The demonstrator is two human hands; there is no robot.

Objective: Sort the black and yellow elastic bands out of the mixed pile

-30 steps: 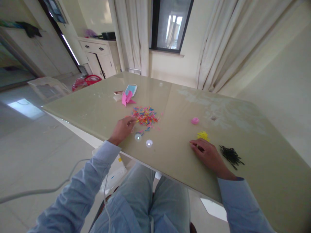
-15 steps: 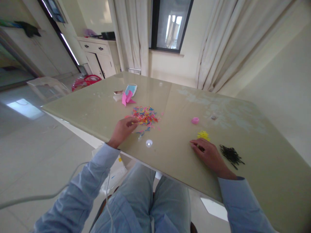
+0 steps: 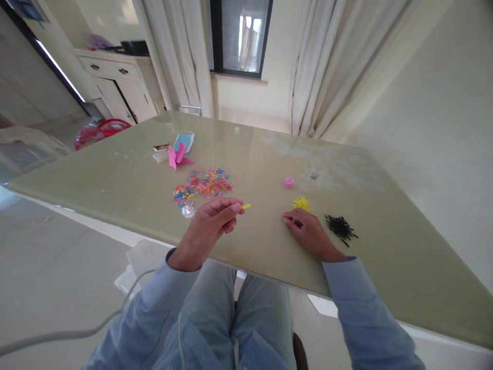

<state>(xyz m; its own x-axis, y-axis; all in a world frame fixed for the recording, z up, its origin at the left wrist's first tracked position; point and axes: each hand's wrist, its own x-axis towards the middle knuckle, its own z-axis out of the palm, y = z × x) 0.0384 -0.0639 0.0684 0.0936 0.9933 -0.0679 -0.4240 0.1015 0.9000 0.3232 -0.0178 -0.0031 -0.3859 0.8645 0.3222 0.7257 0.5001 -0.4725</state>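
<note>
Between the thumb and fingertips of my left hand [image 3: 211, 221] is a small yellow elastic band [image 3: 247, 206], held above the table in front of the mixed pile. That pile of small multicoloured bands [image 3: 208, 182] spreads out behind and left of the hand. My right hand [image 3: 310, 231] rests on the tabletop with its fingers curled and drawn together; whether anything is pinched there is hidden. Just beyond its knuckles sits a small heap of yellow bands [image 3: 301, 204]. To its right lies a heap of black bands [image 3: 341, 228].
A pink ring-shaped item [image 3: 288, 183] and a small flat packet [image 3: 314, 175] lie farther back on the table [image 3: 254, 246]. At the left are pink folded paper [image 3: 177, 155], a blue face mask [image 3: 184, 141] and a clear round piece [image 3: 188, 210]. A cable hangs at lower left.
My left hand has left the multicoloured pile and moved right, now lifted with a yellow elastic band. The pile is spread wider to the left. My right hand stays by the yellow heap.
</note>
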